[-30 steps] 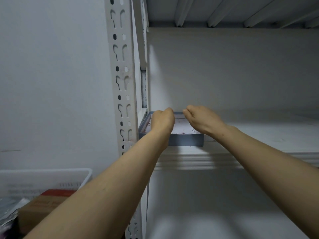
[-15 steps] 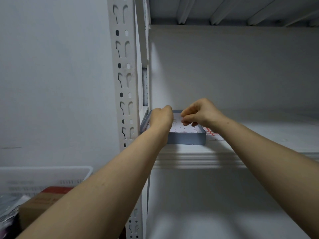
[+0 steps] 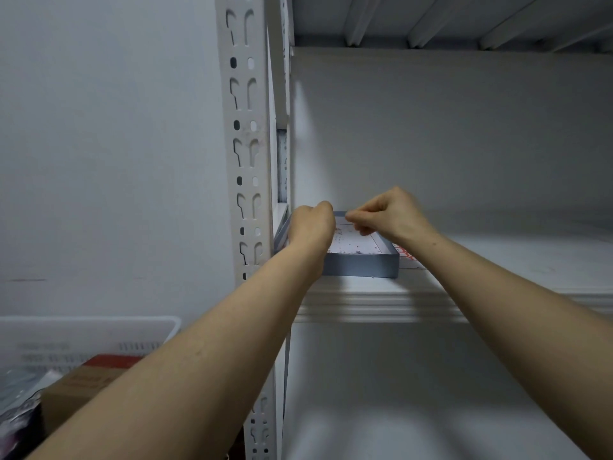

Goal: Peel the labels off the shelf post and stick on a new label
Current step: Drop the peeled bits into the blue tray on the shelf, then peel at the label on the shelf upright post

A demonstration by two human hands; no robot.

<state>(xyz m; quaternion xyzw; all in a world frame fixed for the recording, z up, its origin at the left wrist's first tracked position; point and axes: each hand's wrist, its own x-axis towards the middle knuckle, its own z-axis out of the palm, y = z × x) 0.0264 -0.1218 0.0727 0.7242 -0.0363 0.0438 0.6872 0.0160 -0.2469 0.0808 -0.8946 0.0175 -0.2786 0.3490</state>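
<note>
The white slotted shelf post [image 3: 245, 144] stands left of centre, with a grey speckled strip [image 3: 282, 164] on its inner face. A shallow blue-grey box [image 3: 361, 265] sits on the shelf beside the post. It holds a white label sheet [image 3: 351, 242] with small red marks. My left hand [image 3: 311, 227] is curled over the sheet's left side, its fingertips hidden. My right hand [image 3: 388, 214] hovers just above the sheet's far edge, thumb and forefinger pinched together on something small that I cannot make out.
A red-printed sheet [image 3: 406, 255] lies on the shelf board [image 3: 381, 300] right of the box. A white plastic basket [image 3: 83, 340] with a cardboard box [image 3: 79, 386] sits lower left. Another shelf hangs overhead.
My right hand has lifted from inside the box and drawn left, its fingers closing into a pinch. The left hand stays on the sheet. The view has tilted slightly down.
</note>
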